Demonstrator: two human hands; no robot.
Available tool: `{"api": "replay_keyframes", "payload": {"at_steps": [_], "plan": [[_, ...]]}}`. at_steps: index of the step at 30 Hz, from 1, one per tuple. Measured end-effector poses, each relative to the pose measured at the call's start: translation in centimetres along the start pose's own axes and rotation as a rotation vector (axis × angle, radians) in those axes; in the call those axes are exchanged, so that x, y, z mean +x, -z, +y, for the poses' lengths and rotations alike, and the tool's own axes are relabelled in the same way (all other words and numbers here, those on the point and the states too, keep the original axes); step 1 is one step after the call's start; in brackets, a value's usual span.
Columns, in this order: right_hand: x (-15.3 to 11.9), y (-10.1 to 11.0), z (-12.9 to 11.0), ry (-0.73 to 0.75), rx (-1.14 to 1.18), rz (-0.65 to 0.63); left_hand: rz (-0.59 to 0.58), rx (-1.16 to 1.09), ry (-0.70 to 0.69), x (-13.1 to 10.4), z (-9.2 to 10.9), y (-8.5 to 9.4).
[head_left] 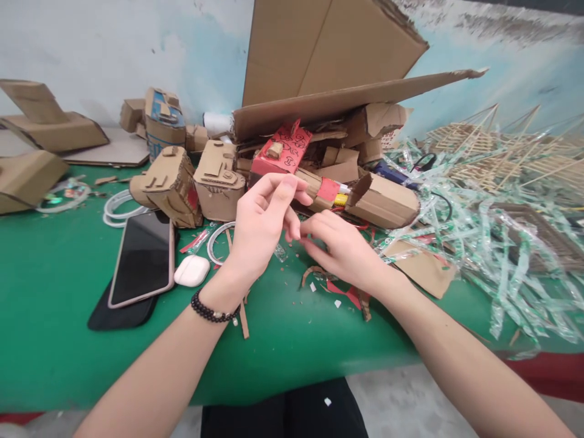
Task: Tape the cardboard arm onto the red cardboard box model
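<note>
The left hand and the right hand meet over the green worktop, with their fingertips close together. Each grip looks narrow, but I can't tell if there is anything in it. If there is, it is too small to see. A clear scrap shows just below the left hand. A cardboard piece with a red band lies right behind the hands.

For tiny finger work like this, it seems best to keep both hands low and still, pinch softly and go slowly. The white case is near the left wrist, so a quick swing could bump it. Pushing the red scraps away could give the right hand more room.
</note>
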State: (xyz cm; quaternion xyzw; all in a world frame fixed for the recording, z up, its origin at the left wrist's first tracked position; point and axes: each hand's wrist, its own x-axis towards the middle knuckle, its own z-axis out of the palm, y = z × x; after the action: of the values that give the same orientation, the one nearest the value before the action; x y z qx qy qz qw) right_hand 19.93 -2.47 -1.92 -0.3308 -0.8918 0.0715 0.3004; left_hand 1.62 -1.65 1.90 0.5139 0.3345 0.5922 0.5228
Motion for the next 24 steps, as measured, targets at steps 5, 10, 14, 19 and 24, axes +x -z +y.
{"api": "replay_keyframes", "payload": {"at_steps": [5, 10, 14, 19, 24], "plan": [[-0.2, 0.9, 0.9, -0.094, 0.036, 0.061, 0.035, -0.001, -0.005, 0.0, 0.5, 0.1], [-0.2, 0.6, 1.8, -0.027, -0.06, -0.062, 0.06, 0.019, 0.006, 0.1, 0.2, 0.1], [0.5, -0.4, 1.6, 0.055, -0.155, -0.135, 0.068, 0.022, 0.011, 0.2, -0.3, 0.2], [0.9, -1.2, 1.3, 0.129, -0.274, -0.148, 0.095, 0.016, -0.015, 0.3, -0.5, 0.3], [0.8, -1.6, 1.4, 0.144, -0.321, -0.146, 0.076, -0.02, -0.014, 0.4, -0.6, 0.4]]}}
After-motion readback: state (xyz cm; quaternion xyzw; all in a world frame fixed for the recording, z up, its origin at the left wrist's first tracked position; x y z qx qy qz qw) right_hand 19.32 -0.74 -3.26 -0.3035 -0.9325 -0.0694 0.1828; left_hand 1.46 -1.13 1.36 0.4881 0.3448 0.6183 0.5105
